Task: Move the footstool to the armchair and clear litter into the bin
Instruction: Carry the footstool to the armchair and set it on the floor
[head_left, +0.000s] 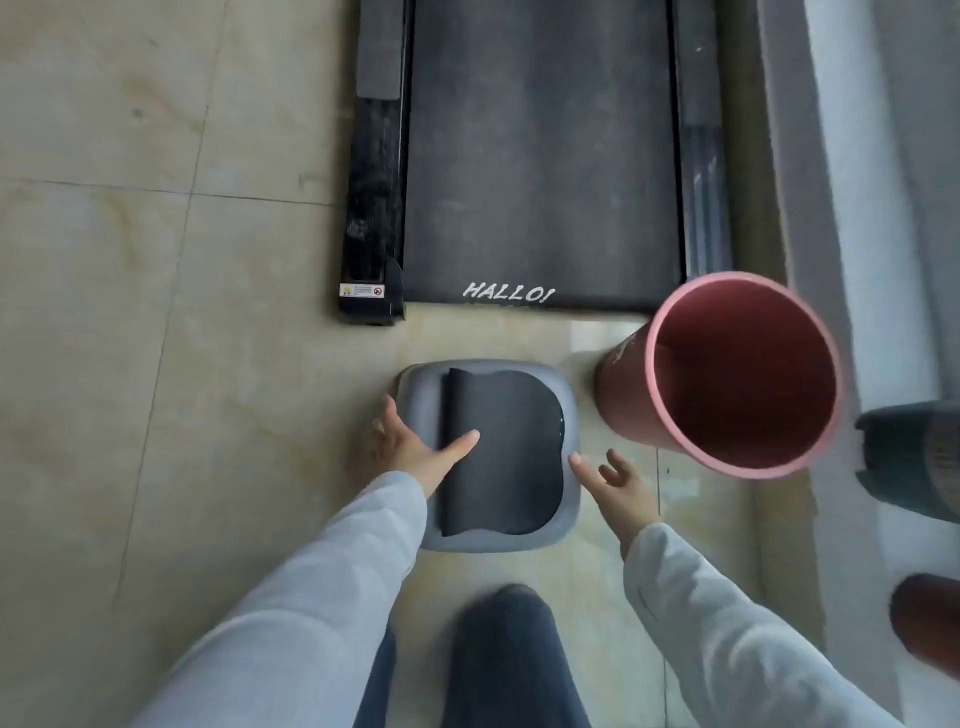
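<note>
1. The stool (488, 457) sits on the tiled floor (156, 364), seen from straight above: a grey, rounded-square body with a dark pad on top.
2. It lies just below the near end of a black treadmill (540, 156), whose belt reads "HALLO!" at its edge; a strip of bare floor separates the two.
3. The left hand (410, 447) rests on the stool's left side, fingers spread, the thumb lying across onto the dark pad and the other fingers over the grey left rim. It is spread flat, not closed round anything.
4. The right hand (615, 483) is at the stool's right edge, fingers apart and slightly curled, empty; whether it touches the rim cannot be told.
5. A pink bin (623, 395) stands just right of the stool, near the treadmill's right corner, its mouth wide open toward the camera; nothing can be made out inside.
6. Both arms wear pale grey sleeves (311, 597); a knee in dark trousers (509, 649) shows between them at the bottom.
7. At the right edge a dark object and a brown one are cut off by the frame and cannot be identified.
</note>
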